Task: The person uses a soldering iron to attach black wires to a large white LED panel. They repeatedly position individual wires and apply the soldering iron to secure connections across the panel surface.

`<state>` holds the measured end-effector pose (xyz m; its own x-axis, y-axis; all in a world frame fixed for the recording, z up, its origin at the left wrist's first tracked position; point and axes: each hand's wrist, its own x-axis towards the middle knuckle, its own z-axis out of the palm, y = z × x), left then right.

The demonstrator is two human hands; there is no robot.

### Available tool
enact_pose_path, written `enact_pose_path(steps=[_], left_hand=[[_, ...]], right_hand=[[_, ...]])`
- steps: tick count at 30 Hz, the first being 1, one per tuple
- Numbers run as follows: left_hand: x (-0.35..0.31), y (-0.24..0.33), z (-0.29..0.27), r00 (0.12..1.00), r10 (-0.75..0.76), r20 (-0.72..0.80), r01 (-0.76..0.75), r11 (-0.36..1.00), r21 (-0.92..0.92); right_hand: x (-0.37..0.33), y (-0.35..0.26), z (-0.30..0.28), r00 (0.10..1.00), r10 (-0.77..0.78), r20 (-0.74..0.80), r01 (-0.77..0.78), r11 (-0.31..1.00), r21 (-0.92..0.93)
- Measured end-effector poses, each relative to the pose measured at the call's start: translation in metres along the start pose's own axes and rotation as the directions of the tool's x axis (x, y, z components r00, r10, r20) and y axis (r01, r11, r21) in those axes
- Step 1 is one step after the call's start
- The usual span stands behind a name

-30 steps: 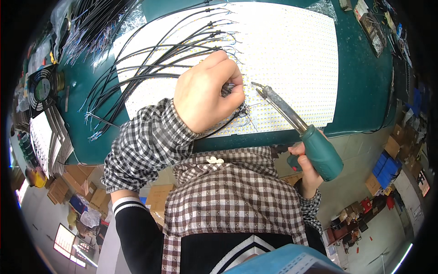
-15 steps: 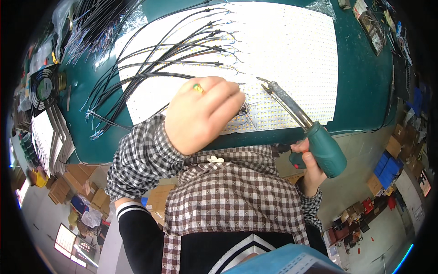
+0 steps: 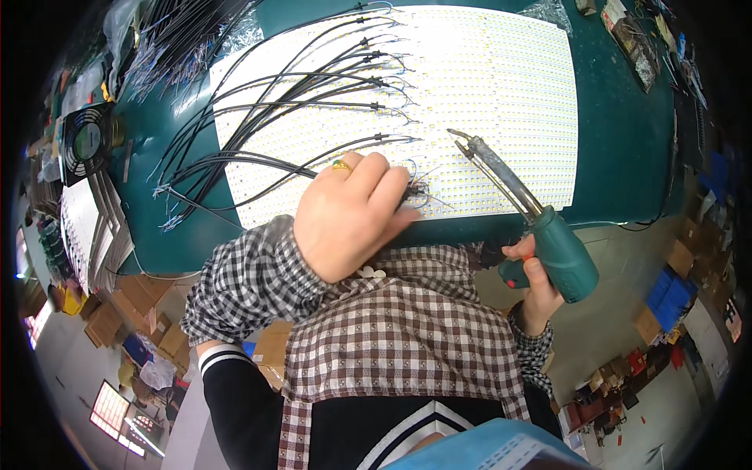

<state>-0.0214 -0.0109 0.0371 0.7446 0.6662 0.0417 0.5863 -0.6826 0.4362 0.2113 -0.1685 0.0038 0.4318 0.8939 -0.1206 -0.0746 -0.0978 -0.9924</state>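
My left hand [image 3: 352, 211] is curled over the ends of a bundle of black cables [image 3: 270, 160] at the near side of a white LED board [image 3: 493, 102]. Its fingertips and what they touch are partly hidden; stripped wire ends stick out past the fingers. In my right hand [image 3: 536, 286] is a green-handled soldering gun [image 3: 565, 254] with a red trigger, held beyond the table's near edge. Its metal tip [image 3: 454, 132] points up and left above the board. Several black cables with thin coloured wires lie in a row along the board, beyond my left hand.
A heap of loose cables [image 3: 184, 47] covers the far left of the green table [image 3: 619, 157]. A black fan [image 3: 86, 143] and stacked white boards [image 3: 94, 227] stand at the left edge. Metal parts [image 3: 630, 47] lie at the far right; cardboard boxes [image 3: 160, 337] sit on the floor.
My left hand has moved nearer to me, and a cable now lies exposed on the board beyond it. The soldering gun has barely moved.
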Motion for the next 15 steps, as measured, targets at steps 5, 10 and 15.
enact_pose_path(steps=[5, 10, 15], left_hand=[[0.004, -0.02, -0.001, 0.995, -0.036, -0.091, 0.006, 0.952, -0.307], [0.006, -0.024, -0.001, 0.961, -0.277, 0.01, 0.265, 0.907, -0.328], [0.017, -0.011, 0.0, 0.991, -0.056, -0.119, 0.02, 0.96, -0.281]], right_hand=[[0.0, 0.0, -0.001, 1.0, -0.013, 0.013, 0.013, 1.0, -0.019], [0.001, 0.001, -0.003, 1.0, -0.023, 0.013, 0.023, 1.0, 0.003], [0.002, 0.0, -0.003, 0.999, -0.019, 0.027, 0.02, 1.0, -0.016]])
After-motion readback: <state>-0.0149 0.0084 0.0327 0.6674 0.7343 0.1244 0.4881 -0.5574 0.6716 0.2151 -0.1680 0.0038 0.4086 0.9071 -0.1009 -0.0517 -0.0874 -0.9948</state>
